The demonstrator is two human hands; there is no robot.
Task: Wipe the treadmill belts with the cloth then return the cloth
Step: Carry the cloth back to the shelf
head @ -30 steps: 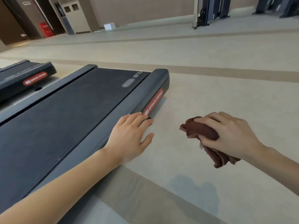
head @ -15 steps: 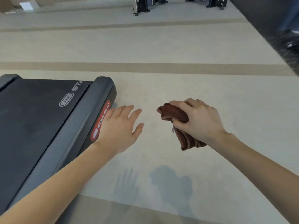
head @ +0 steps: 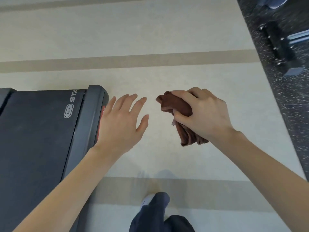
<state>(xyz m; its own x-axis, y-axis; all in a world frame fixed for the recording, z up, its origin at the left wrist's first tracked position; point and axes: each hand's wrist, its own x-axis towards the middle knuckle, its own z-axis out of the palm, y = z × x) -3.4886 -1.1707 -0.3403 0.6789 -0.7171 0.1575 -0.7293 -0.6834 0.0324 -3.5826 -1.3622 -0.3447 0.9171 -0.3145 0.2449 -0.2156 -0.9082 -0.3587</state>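
Note:
A dark treadmill belt (head: 36, 131) with a white logo fills the left side, framed by a grey side rail (head: 83, 129). My left hand (head: 120, 121) hovers with fingers spread over the rail's rear corner and the floor beside it, holding nothing. My right hand (head: 204, 113) grips a bunched brown cloth (head: 178, 114) above the pale floor, to the right of the treadmill. Part of the cloth hangs below my palm.
Pale floor (head: 150, 36) with tan stripes stretches ahead. A black speckled mat (head: 277, 91) with dark gym equipment (head: 277, 47) lies at the far right. My leg and shoe (head: 153, 210) show at the bottom centre.
My left hand has lifted off the side rail and now hovers off its end. The view has swung right and down, so the treadmill sits further left. The cloth stays in my right hand.

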